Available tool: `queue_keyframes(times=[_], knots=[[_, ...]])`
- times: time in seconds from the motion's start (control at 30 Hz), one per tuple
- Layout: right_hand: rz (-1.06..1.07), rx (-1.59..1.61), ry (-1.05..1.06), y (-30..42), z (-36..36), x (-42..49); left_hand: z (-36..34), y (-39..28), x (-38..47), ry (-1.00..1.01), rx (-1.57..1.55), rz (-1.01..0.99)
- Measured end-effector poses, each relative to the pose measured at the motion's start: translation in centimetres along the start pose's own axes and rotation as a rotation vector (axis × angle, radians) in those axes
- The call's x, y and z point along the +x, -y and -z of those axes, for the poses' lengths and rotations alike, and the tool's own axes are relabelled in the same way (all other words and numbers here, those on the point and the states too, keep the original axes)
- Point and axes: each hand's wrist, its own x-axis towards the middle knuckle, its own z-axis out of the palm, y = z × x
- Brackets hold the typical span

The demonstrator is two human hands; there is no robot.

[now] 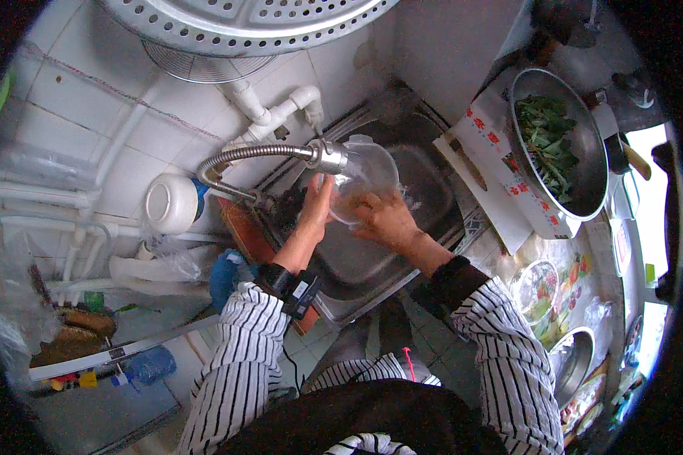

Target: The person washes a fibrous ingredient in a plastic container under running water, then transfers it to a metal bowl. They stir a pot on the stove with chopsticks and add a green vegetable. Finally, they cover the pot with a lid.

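Under the metal faucet head (pixel 329 156), a clear plastic bowl (pixel 378 162) is held tilted over the stainless steel sink (pixel 347 250). My left hand (pixel 317 207) grips the bowl's left side, close below the faucet head. At its near right rim is my right hand (pixel 390 223), the fingers curled against the plastic and partly blurred. Water appears to splash around the bowl and the right fingers. The bowl's far wall shows a small tab, while its near part is hidden behind my hands.
A flexible metal hose (pixel 250 153) arches left of the bowl. Overhead hangs a perforated metal steamer tray (pixel 250 28). To the right, a metal pan (pixel 592 170) of leafy greens (pixel 546 145) rests on a white printed box (pixel 506 165). A white bowl (pixel 171 203) hangs by the wall pipes.
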Motion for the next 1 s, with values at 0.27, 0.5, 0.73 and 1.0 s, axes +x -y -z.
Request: queue_keyframes(times=[0.27,0.5,0.73,1.0], knots=[[-0.184,0.329,-0.122,2.4,-1.4,0.9,-2.9,2.0,-1.2,-0.15,-0.172,-0.233],[-0.004,0.046,-0.218,-0.8,-0.2,-0.4,-0.7,-1.1,-0.7,0.021,-0.022,-0.042],[-0.13,0.632,0.126,0.6,1.3,1.2,-3.7,1.7,-3.0,-0.183,-0.16,-0.056],[-0.253,0.07,0.424,-3.2,1.8,2.8,-3.5,1.1,-3.7,-0.058,-0.172,-0.091]])
